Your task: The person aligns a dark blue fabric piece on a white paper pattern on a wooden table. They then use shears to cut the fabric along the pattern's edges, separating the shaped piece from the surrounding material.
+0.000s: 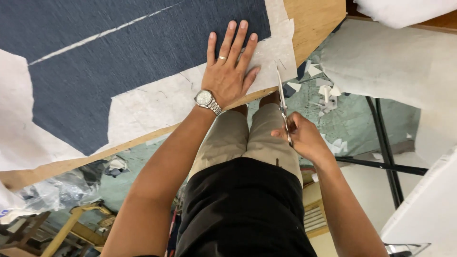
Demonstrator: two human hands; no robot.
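My left hand lies flat, fingers spread, on a dark blue cloth and the white paper pattern under it, near the edge of a wooden table. It wears a ring and a silver wristwatch. My right hand grips a pair of scissors, whose blades point up at the paper's edge just right of my left hand. A white chalk line runs across the blue cloth.
Scraps of white paper and blue cloth lie on the greenish floor below the table edge. A black metal frame stands at the right beside white sheets. Clear plastic bags and wooden pieces sit at lower left.
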